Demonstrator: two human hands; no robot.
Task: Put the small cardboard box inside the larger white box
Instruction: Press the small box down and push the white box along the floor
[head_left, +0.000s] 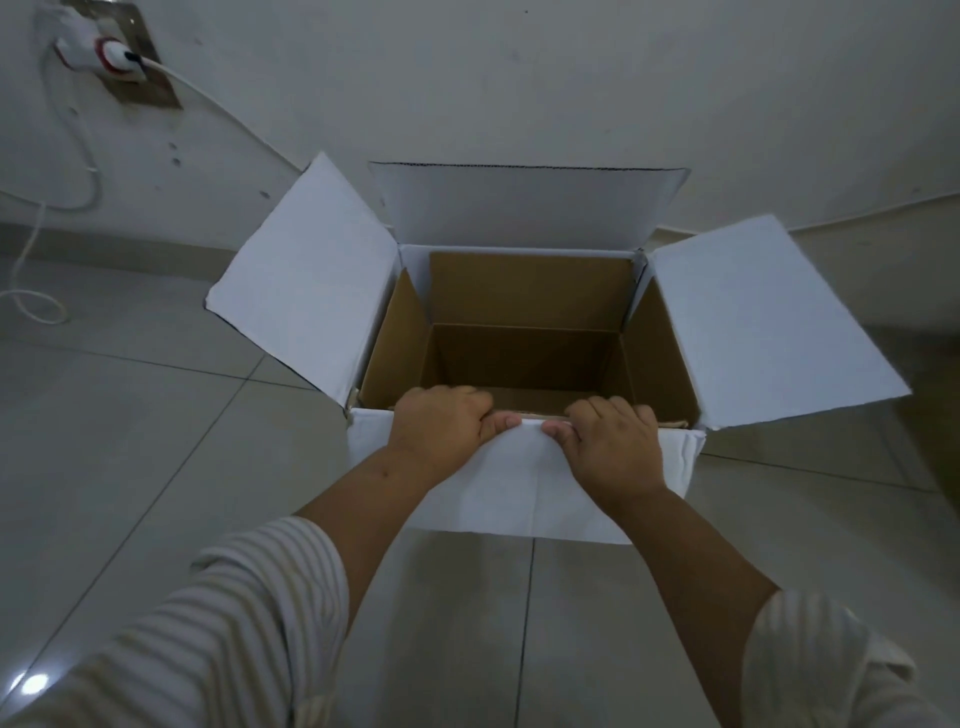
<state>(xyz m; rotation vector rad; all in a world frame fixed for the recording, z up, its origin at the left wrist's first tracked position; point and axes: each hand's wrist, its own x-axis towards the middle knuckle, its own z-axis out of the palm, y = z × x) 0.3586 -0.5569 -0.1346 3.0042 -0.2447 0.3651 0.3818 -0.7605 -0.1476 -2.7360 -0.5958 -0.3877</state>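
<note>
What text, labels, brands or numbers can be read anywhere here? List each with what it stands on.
None can be read. The white box, its open flaps and its brown inside are blank. The wall socket plate and the white plug show no legible marking. The floor tiles and the striped sleeves carry no text.

Dim, soft light (floor (130, 415) glare lower left).

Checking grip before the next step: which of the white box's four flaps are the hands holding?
The near flap, folded down toward the person; left hand and right hand grip its fold. The side and far flaps stand free.
</note>
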